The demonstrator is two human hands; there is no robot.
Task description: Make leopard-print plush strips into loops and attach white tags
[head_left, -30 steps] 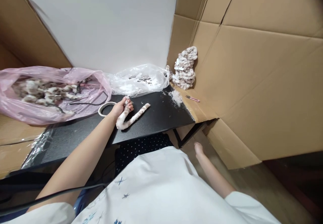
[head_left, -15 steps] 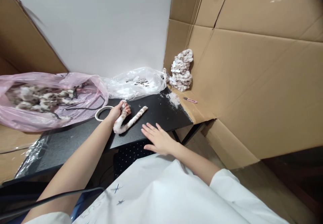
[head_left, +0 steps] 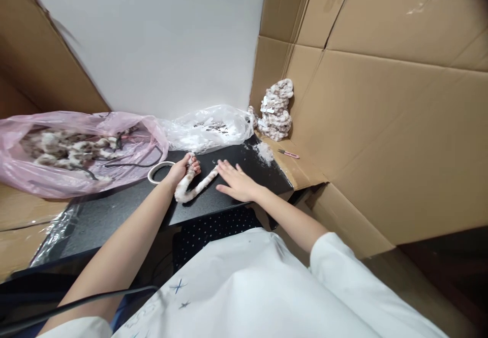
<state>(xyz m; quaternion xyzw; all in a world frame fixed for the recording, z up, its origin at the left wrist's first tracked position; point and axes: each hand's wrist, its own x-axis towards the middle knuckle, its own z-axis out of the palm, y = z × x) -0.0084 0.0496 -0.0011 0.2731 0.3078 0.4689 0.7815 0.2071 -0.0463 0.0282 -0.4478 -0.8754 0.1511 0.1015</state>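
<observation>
A fluffy white and light-brown strip [head_left: 185, 193] bends in a U shape over the black table [head_left: 95, 221]. My left hand [head_left: 183, 169] is closed round its upper end. At the strip's other end is my right hand [head_left: 237, 181], palm down with fingers extended; its fingertips cover or touch the strip's tip. Whether they press on it cannot be told. Beside my left wrist lies a white ring [head_left: 154, 174], perhaps a tape roll, partly hidden by the hand.
A pink bag [head_left: 19, 175] of fluffy pieces and dark cords lies left. Behind the hands is a clear bag [head_left: 183, 137] with small labels. Fluffy strips [head_left: 276, 112] are stacked right, near pink snips [head_left: 288, 153] and white fluff [head_left: 264, 152]. Cardboard walls [head_left: 400, 134] stand around.
My right hand has moved forward and onto the table, reaching the strip's free end. My left hand keeps its hold. The view has shifted slightly.
</observation>
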